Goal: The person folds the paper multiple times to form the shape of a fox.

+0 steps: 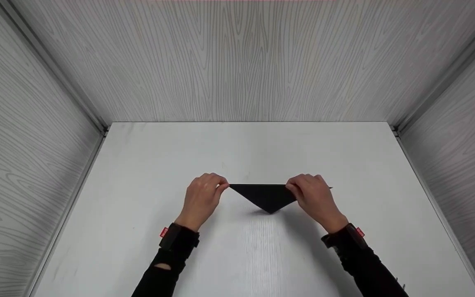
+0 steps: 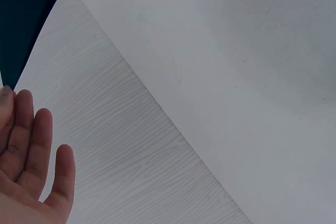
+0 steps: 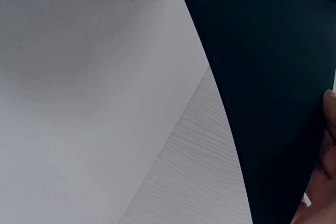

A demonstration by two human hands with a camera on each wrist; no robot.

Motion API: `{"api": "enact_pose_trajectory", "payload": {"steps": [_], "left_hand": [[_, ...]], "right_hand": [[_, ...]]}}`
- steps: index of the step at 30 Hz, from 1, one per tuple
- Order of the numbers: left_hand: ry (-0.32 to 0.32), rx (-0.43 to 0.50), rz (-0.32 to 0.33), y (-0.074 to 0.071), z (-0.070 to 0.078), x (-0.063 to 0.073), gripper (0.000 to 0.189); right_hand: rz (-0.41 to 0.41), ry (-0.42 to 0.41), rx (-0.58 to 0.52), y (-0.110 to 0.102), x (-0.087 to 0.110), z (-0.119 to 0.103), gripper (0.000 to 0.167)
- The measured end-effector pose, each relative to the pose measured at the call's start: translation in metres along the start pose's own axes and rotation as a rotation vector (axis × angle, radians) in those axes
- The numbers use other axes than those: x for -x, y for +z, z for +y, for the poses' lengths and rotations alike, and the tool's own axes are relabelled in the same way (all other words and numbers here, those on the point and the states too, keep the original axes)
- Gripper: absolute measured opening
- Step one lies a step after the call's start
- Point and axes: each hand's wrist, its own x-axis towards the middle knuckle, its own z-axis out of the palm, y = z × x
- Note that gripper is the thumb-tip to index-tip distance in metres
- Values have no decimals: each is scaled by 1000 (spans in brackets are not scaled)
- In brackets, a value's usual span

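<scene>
A dark sheet of paper (image 1: 264, 196), folded into a triangle, is held up by both hands with its long straight edge on top and its point hanging down near the table. My left hand (image 1: 203, 196) pinches the left corner between thumb and fingertips; in the left wrist view the other fingers of that hand (image 2: 37, 150) are extended. Along the top edge, in from the right corner, my right hand (image 1: 313, 200) pinches the paper. In the right wrist view two slightly offset layers of the paper (image 3: 262, 77) show along one edge.
A white tabletop (image 1: 159, 152) lies under the hands. Grey wood-grain panels rise behind it (image 1: 245, 62), on the left (image 1: 27, 144) and on the right (image 1: 460, 136). Small dark thin bits (image 1: 401, 284) show beside the right sleeve.
</scene>
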Motion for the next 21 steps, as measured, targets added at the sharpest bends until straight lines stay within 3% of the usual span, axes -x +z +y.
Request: {"api": "enact_pose_trajectory", "payload": {"steps": [6,13,21], "left_hand": [[38,4,-3,3,-5,2,9],[16,42,-12,4,-6,2,6],[-1,159,-122,11,3,-1,25]], "right_hand": [[-6,4,5,-1,0,-1,13],[2,4,4,-2,0,-1,14],[-48,29,-22,-4,-8,-10,10]]}}
